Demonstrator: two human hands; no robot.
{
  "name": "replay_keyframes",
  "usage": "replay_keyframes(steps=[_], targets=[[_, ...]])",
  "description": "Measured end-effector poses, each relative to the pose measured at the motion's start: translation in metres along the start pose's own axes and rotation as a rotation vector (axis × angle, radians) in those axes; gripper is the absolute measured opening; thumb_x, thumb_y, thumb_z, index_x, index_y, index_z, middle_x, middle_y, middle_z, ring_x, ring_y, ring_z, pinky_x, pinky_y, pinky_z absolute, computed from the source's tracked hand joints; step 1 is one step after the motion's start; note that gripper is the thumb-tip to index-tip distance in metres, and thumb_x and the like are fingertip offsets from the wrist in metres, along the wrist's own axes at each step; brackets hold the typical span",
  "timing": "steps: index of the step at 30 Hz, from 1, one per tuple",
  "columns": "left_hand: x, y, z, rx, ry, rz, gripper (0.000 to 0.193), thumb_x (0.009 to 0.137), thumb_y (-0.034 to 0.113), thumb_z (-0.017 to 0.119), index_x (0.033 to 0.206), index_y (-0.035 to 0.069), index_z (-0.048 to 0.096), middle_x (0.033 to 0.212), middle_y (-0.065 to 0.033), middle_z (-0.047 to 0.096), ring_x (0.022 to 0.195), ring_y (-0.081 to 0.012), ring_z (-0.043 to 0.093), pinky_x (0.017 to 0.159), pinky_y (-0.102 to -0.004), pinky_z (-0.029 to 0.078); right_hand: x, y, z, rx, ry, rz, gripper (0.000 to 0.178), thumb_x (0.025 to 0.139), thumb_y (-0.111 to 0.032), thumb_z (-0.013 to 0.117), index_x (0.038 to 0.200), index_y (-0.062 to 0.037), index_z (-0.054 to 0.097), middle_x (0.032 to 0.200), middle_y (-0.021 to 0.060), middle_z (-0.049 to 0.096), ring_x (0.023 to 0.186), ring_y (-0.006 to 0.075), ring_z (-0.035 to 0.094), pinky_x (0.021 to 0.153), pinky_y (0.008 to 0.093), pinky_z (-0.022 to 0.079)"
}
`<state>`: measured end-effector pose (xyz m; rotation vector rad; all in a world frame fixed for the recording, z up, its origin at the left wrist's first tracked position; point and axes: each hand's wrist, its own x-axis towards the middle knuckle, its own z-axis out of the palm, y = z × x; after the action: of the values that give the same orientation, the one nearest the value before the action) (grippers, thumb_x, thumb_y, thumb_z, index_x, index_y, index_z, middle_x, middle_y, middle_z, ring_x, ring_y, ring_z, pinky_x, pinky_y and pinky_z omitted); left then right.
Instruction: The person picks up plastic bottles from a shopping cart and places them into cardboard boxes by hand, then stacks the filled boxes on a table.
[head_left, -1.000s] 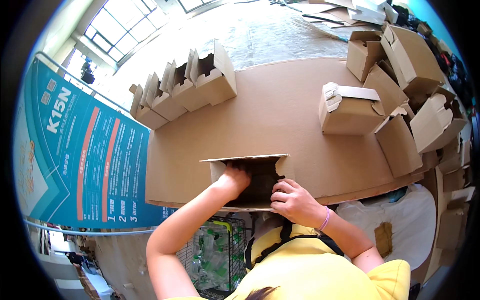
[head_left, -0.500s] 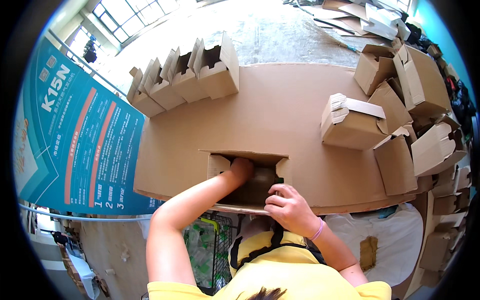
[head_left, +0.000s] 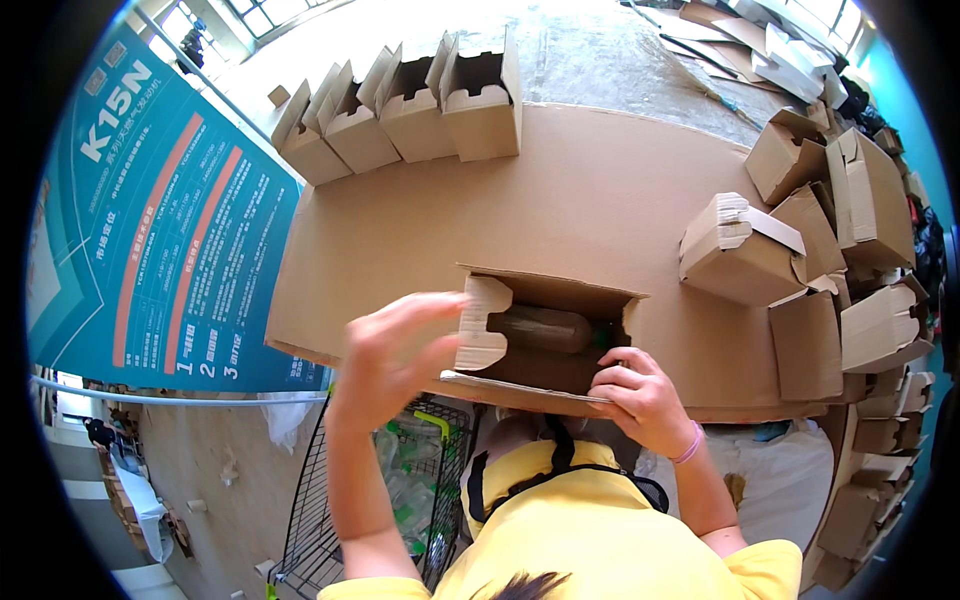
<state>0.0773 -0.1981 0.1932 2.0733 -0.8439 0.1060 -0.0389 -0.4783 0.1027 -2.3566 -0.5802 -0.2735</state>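
An opened cardboard box [head_left: 484,345] stands at the front edge of the cardboard-topped table. Inside it lies a clear bottle [head_left: 545,328], with a bit of green showing at its right end. My left hand [head_left: 385,350] is raised at the box's left flap, fingers apart and slightly blurred, holding nothing. At the near right corner, my right hand [head_left: 640,400] has its fingers curled over the rim of the box, gripping the wall.
Several open boxes [head_left: 400,135] stand in a row at the far left. One box [head_left: 742,250] sits at the right, beside a heap of boxes [head_left: 875,200]. Below the table are a wire cart [head_left: 310,520] with several bottles and a white sack [head_left: 800,470]. A teal banner [head_left: 170,250] borders the left.
My left hand has come out of the box and moved left of its flap. The bottle inside now shows more fully. My right hand stays at the near right corner.
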Motion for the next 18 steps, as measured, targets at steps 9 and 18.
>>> replay_keyframes(steps=[9,18], targets=[[-0.370,-0.296,0.082,0.342,-0.266,-1.104,0.034,0.078,0.028,0.072,0.095,-0.001,0.069,0.092,-0.0200,0.071,0.089,-0.0388,0.067,0.077,-0.0470,0.053,0.009,-0.022,-0.001,-0.180,-0.106,0.090,0.010,0.073,-0.009,0.077,0.078,-0.0059,0.069,0.090,0.0040,0.065,0.106,0.0276,0.059,0.097,0.0432,0.049],[-0.538,-0.353,0.248,0.162,-0.769,-1.265,0.060,0.067,0.048,0.079,0.105,0.002,0.072,0.116,-0.0215,0.067,0.111,-0.0369,0.064,0.096,-0.0425,0.051,0.008,-0.042,-0.001,-0.344,-0.115,0.196,0.013,0.072,-0.011,0.078,0.077,-0.0038,0.068,0.090,0.0055,0.064,0.109,0.0286,0.058,0.097,0.0420,0.047]])
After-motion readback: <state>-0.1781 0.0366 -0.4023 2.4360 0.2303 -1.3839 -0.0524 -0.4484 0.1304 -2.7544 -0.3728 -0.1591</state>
